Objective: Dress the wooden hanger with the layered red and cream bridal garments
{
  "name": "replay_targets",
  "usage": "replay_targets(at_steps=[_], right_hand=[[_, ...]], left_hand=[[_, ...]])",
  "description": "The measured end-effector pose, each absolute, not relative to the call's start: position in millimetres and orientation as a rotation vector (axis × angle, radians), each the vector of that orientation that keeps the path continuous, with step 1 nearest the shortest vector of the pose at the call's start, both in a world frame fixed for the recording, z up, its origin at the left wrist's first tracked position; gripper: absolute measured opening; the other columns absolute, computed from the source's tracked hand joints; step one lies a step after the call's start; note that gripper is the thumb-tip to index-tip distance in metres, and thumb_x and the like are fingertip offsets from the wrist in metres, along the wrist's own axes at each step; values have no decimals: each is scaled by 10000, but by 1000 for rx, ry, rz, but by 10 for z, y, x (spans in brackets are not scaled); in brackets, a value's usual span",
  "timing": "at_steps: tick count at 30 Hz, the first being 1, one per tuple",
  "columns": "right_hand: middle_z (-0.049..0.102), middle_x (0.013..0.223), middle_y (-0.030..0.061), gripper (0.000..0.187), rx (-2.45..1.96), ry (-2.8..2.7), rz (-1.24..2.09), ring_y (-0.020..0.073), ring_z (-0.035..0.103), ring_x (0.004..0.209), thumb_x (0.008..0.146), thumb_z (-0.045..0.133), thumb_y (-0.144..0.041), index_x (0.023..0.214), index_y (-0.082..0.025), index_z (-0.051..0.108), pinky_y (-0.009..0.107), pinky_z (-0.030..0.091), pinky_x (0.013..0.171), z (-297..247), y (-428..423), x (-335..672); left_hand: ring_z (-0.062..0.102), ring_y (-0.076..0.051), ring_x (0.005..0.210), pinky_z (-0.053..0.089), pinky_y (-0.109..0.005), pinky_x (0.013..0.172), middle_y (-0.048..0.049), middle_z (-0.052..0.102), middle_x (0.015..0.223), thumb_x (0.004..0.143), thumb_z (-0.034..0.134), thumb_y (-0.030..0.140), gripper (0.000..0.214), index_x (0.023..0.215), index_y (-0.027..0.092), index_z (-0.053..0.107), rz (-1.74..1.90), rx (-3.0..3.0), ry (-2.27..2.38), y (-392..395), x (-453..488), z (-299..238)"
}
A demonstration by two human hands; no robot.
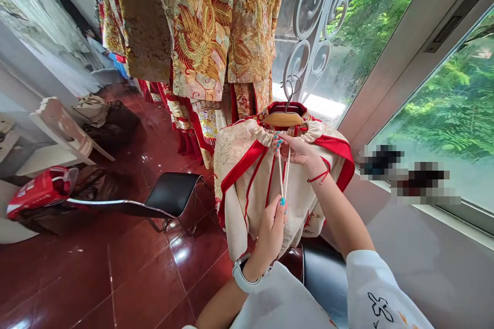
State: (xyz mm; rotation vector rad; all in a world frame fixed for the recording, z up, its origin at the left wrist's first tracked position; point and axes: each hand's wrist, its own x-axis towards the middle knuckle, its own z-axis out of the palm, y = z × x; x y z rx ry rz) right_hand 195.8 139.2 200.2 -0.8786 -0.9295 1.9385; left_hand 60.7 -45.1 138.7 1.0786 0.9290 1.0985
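Observation:
A cream embroidered jacket (231, 157) with red trim hangs on a wooden hanger (283, 119) in front of me. Gathered cream fabric (313, 132) lies around its neckline. From there, two strands of white drawstring (286, 172) run down toward me. My left hand (272, 226) is closed around their lower part, thumb on top, in front of the jacket. Higher up, my right hand (295, 149) pinches the strands just below the hanger. The cord's ends are hidden by my left hand.
Gold and red embroidered garments (204, 31) hang behind the jacket. A black chair (173, 193) stands on the red tiled floor to the left, and another black seat (324, 272) is below the jacket. The window frame (409, 46) borders the right side.

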Motion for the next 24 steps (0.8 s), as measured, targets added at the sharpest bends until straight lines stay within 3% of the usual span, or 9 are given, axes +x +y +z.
replay_targets(at_steps=[4,7,11,14,20,24], right_hand=[[313,531,-85,318,-862,-907,1983,53,276,439,988,475,-177,674,-196,429,150,328,424,1923,1308,1927],[224,519,-100,330,-834,-995,1948,58,159,429,985,464,-172,663,-202,400,146,228,388,1833,1278,1924],[236,516,-92,334,-895,-1144,1885,66,158,437,970,497,-198,658,-210,380,155,228,396,1832,1304,1961],[249,499,-82,350,-933,-1192,1848,69,161,435,979,436,-172,635,-207,381,163,225,396,1859,1323,1977],[259,495,-79,383,-922,-1251,1833,67,173,432,969,500,-231,607,-212,377,168,247,398,1851,1339,1995],[284,483,-72,396,-942,-1269,1826,65,204,423,959,478,-199,579,-212,366,175,257,403,1832,1355,2016]], left_hand=[[296,-96,591,316,-225,540,51,335,679,864,475,753,554,742,219,392,1041,1100,891,-390,632,1264],[403,-112,626,388,-246,618,25,444,697,909,480,632,460,736,206,484,859,1276,853,-154,513,1142],[570,-186,839,456,-299,835,-39,655,832,901,512,496,367,787,195,688,664,1517,901,351,232,1030],[604,-224,981,442,-322,953,-59,715,922,867,576,480,339,855,185,743,727,1529,941,612,94,981],[624,-228,850,477,-352,873,-88,742,856,787,662,540,403,830,150,755,892,1468,950,642,67,916],[642,-251,963,462,-371,929,-112,751,1009,830,610,454,314,837,173,750,1032,1556,1046,535,21,1019]])
